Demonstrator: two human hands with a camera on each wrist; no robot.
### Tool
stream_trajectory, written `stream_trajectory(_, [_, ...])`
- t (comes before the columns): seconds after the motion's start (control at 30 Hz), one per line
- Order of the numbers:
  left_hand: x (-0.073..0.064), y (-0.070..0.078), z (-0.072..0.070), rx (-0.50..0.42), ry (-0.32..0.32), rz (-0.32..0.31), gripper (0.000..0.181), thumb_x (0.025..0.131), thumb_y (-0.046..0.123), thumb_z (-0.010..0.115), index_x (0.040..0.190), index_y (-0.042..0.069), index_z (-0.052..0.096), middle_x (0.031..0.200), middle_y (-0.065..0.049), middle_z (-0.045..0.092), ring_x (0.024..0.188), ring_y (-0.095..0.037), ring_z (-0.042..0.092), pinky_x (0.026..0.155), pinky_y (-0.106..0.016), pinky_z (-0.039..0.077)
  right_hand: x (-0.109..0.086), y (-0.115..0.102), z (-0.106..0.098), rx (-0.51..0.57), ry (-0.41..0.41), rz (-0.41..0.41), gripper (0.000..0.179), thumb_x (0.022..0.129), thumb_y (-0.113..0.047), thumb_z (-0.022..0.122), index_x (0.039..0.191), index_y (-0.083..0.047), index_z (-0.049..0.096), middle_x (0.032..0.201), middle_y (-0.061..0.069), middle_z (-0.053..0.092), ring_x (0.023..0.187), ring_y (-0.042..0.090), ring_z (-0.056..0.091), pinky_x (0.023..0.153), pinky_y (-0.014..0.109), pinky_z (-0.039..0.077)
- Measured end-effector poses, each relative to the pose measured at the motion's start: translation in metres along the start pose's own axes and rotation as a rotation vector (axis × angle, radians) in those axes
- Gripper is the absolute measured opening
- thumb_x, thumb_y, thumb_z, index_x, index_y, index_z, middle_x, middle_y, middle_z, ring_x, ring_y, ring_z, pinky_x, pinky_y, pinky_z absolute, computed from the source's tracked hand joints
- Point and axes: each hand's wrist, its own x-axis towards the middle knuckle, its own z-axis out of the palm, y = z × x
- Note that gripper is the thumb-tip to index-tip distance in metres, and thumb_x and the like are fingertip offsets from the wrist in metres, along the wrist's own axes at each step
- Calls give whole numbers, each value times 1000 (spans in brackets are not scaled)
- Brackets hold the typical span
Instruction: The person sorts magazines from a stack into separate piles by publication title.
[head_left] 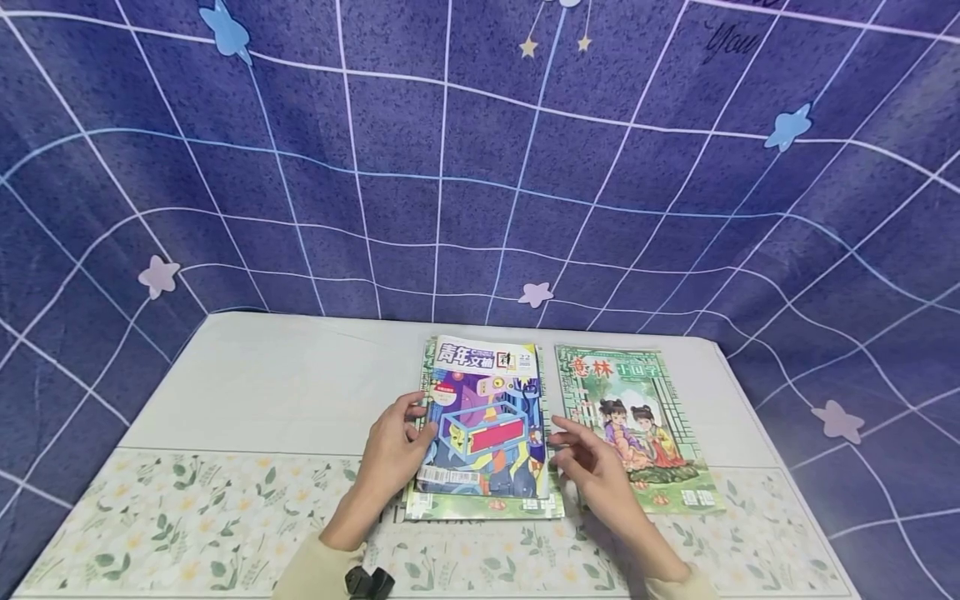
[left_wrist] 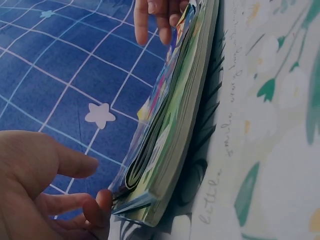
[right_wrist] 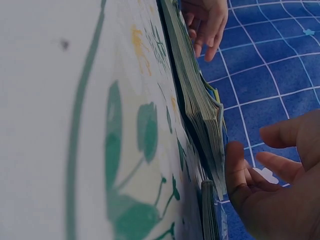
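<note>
The left grip [head_left: 392, 446] and right grip [head_left: 598, 473] are relaxed, thumb and fingers apart, with the purple magazine [head_left: 486, 425] between them.

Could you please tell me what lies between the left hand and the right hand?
In the head view, a purple-covered magazine lies between the left hand and the right hand, with a green-bordered magazine showing beneath it.

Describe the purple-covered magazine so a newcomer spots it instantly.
On the pale table, look between the left hand and right hand. The purple-covered magazine lies on top. Purple artwork sets it apart from the green magazine beneath and the two-girls magazine at right.
</note>
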Motion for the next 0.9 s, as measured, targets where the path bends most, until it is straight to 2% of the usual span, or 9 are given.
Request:
stream_trajectory(0.13, [-1, 0, -1, 13, 4, -1, 58, 101, 7, 75, 155, -4, 57, 126, -20, 73, 82, -15, 62, 75, -32, 52, -1, -2, 3, -11, 3, -3, 55, 102, 10, 66, 156, 6, 56, 131, 29, 70, 98, 21, 73, 78, 30, 65])
stream_trajectory(0.27, [-1, 0, -1, 19, 0, -6, 62, 101, 7, 76, 158, -4, 53, 127, -19, 73, 93, -21, 69, 84, -42, 59, -1, -4, 4, -26, 9, 48, 55, 104, 6, 68, 157, 1, 57, 135, 26, 71, 104, 20, 72, 86, 30, 65])
stream_trajectory(0.43, [-1, 2, -2, 17, -1, -11, 64, 101, 7, 76, 160, -4, 51, 128, -19, 74, 102, -28, 73, 93, -52, 61, -2, -5, 6, -60, 4, 77, 54, 105, 2, 69, 158, 0, 56, 138, 24, 72, 106, 21, 73, 91, 30, 64])
stream_trajectory(0.9, [-3, 4, 0, -21, 12, -32, 56, 102, 9, 75, 155, -1, 59, 130, -18, 76, 106, -28, 74, 92, -51, 61, -4, -13, 9, -31, 4, 112, 55, 104, 1, 72, 157, 1, 57, 138, 21, 72, 107, 19, 70, 89, 27, 61])
